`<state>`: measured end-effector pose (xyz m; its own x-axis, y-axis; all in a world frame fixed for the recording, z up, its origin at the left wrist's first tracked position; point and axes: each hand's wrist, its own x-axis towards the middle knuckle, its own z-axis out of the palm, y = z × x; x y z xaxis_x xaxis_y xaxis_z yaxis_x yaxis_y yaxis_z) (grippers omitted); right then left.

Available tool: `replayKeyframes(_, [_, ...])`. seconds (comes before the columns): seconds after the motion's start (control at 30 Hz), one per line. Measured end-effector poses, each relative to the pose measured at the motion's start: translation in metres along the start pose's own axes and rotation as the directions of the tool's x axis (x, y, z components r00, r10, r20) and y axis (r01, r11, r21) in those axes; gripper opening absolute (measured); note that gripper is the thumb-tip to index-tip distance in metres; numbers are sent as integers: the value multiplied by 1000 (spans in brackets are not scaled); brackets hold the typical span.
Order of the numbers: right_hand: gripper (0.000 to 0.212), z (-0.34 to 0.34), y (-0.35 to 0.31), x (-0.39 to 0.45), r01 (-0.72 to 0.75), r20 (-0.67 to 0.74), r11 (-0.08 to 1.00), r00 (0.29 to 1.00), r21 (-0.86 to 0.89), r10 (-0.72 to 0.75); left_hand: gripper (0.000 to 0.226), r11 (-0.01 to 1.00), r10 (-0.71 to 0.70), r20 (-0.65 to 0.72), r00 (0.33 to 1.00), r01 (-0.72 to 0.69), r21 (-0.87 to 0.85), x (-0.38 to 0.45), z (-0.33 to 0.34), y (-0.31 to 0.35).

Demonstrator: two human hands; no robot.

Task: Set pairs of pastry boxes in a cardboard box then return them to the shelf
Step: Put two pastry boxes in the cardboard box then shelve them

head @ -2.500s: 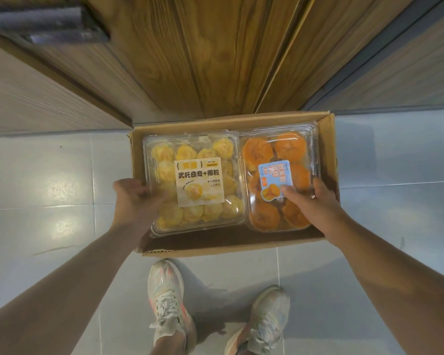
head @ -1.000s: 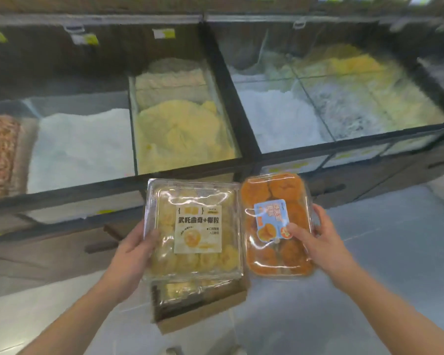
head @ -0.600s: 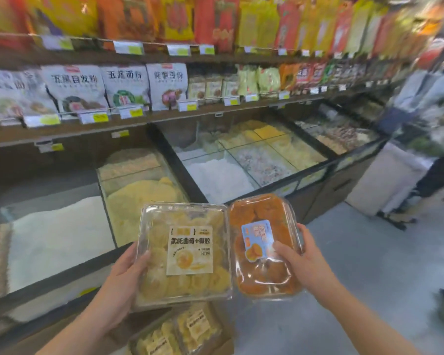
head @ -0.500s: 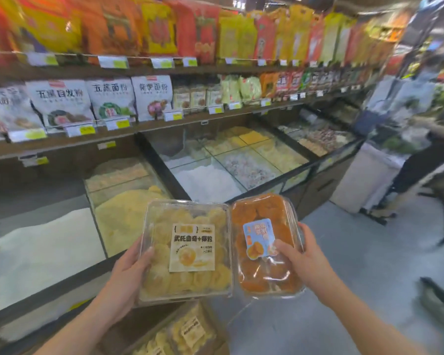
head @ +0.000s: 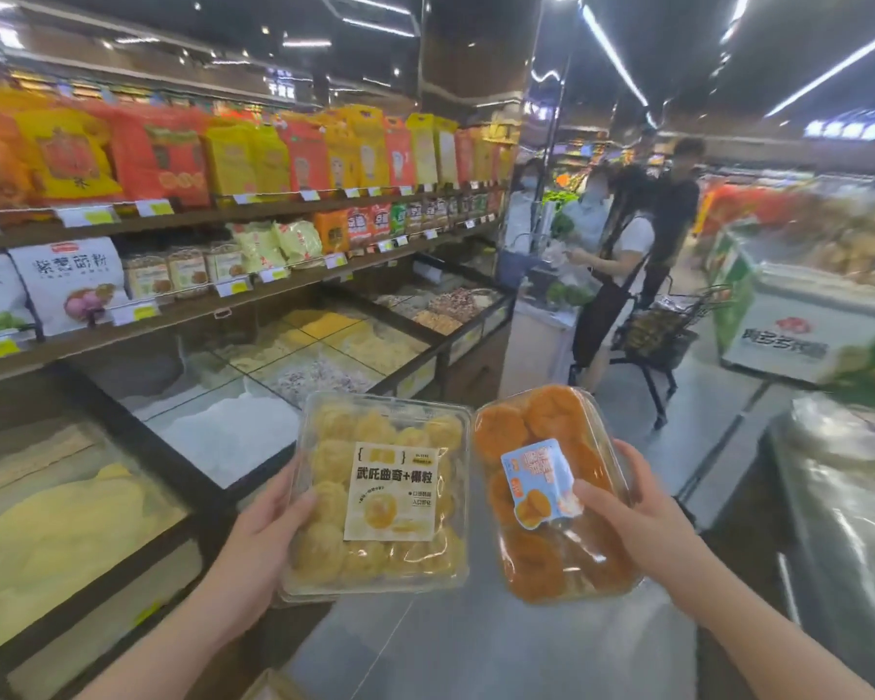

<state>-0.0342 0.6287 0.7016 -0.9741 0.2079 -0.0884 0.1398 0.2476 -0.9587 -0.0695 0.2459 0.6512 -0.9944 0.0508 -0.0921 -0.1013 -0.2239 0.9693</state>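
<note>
Two clear plastic boxes up out of the carton now: yellow-cookie box [head: 380, 492] clamped in my left hand [head: 261, 543], orange-pastry box [head: 551, 492] in my right hand [head: 637, 517], shelf-bound.

- Upper shelf [head: 274, 210]: row of big bags [head: 233, 159], orange, red & yellow, standing upright side by side; price tags [head: 153, 208] clipped along front edge.
- Lower shelf [head: 253, 295]: white flour bags [head: 69, 282] at left, small jars [head: 188, 267] beside them, pale yellow packs [head: 279, 242], then small coloured packs [head: 370, 222] further right.
- Bulk bins [head: 213, 437] under shelves w/ clear lids: yellow & white powders, mixed grains.
- Floor [head: 476, 644]: grey, shiny; shopping cart [head: 663, 336] stands on it far right.
</note>
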Motion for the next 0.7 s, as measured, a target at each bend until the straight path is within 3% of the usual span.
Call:
replayKeyframes(0.13, [108, -95, 21, -46, 8, -136, 1000, 991, -14, -10, 39, 1000, 10, 128, 992, -12, 19, -3, 97, -12])
replayKeyframes(0.37, [89, -230, 51, -140, -54, -395, 998, 918, -23, 40, 40, 999, -9, 373, 928, -3, 32, -22, 266, -49])
replayKeyframes(0.47, [82, -276, 63, -186, -78, -524, 997, 850, -21, 56, 37, 999, -22, 458, 889, 7, 35, -33, 332, -64])
replayKeyframes(0.6, [95, -327, 89, -250, -140, -691, 990, 716, 2, 103, 36, 997, -41, 637, 770, -9, 75, -51, 415, -82])
replayKeyframes(0.7, [57, -349, 100, -299, -171, -789, 985, 601, 27, 126, 39, 994, -97, 748, 657, 34, 99, -66, 475, -100])
